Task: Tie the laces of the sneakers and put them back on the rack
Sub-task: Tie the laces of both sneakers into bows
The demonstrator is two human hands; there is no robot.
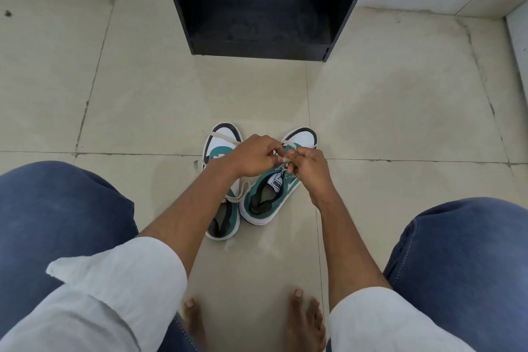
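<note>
Two green-and-white sneakers stand side by side on the tiled floor, toes pointing away from me. My left hand [253, 155] and my right hand [307, 164] meet over the right sneaker [267, 197], each pinching part of its cream lace [283, 165] above the tongue. The left sneaker [221, 220] lies partly under my left forearm; its lace [240, 194] hangs loose across the shoe and onto the floor. A black rack [258, 6] stands against the wall straight ahead, its lower shelf bare.
My knees in blue jeans frame the view left and right, and my bare feet [303, 320] rest on the floor just below the sneakers. Beige floor tiles [143, 88] stretch between the shoes and the rack. A white wall base runs behind.
</note>
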